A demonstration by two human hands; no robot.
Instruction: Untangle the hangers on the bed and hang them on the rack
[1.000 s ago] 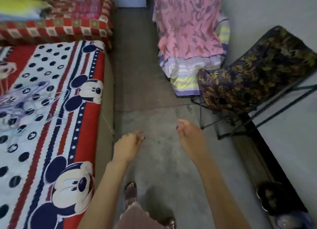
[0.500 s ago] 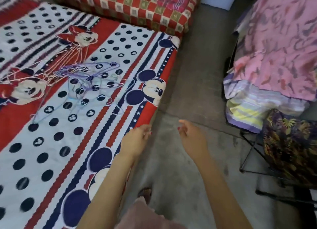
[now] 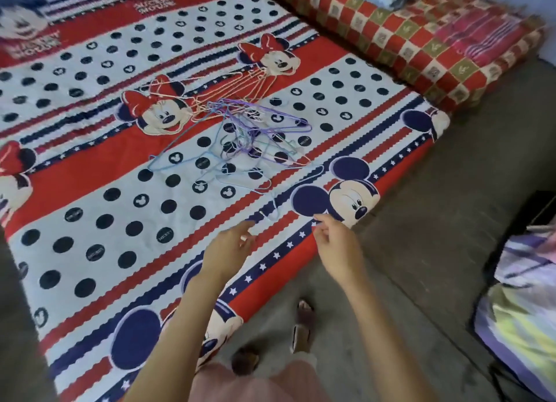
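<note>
Both hands are stretched out over the near edge of the bed and hold nothing: the left hand has loosely curved fingers reaching forward, and the right hand, a little apart from it on the other side, has its fingertips drawn lightly together with nothing between them. The hangers lie beyond the fingertips, near the middle of the bed, in one knotted heap: purple and blue wire ones on the near side, peach ones behind, their hooks and shoulders threaded through each other, and one pale loop trails out toward the hands. The step in hand looks like the first reach into the heap, and it would go best by picking an outer hanger, probably the trailing one nearest the left hand, pinning the rest down with the other hand, and turning the hook out along the way it went in, not tugging, since thin wire is likely to bend or drag the whole cluster along. The printed sheet is soft and may ruck under a pull. A checked mattress with folded bedding on it lies past the bed, the floor is bare grey, striped cloth hangs at the right edge, and no rack is in view
</note>
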